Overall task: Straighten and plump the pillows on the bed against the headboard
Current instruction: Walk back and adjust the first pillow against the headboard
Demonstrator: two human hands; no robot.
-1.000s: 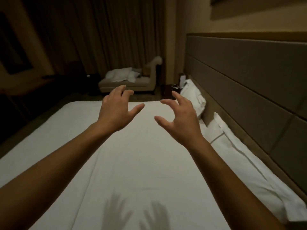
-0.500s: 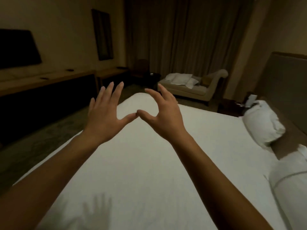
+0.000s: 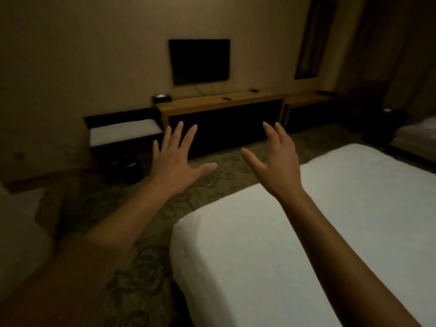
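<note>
- Reaching out over the near corner of the bed (image 3: 295, 244), both arms are extended with nothing held.
- Left hand (image 3: 175, 162): fingers spread apart, empty, above the patterned carpet (image 3: 146, 263).
- Right hand (image 3: 277, 161): fingers apart, empty, above the bed edge.
- Beyond: wooden console (image 3: 219, 102) and wall television (image 3: 200, 61).
- Pillows and headboard: not in view.
- Judgement: no pillow is in hand; the next move calls for turning toward the headboard to locate and grasp one.

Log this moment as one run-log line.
left hand: open, empty | right hand: open, empty | bed: bare | pillows: out of view
</note>
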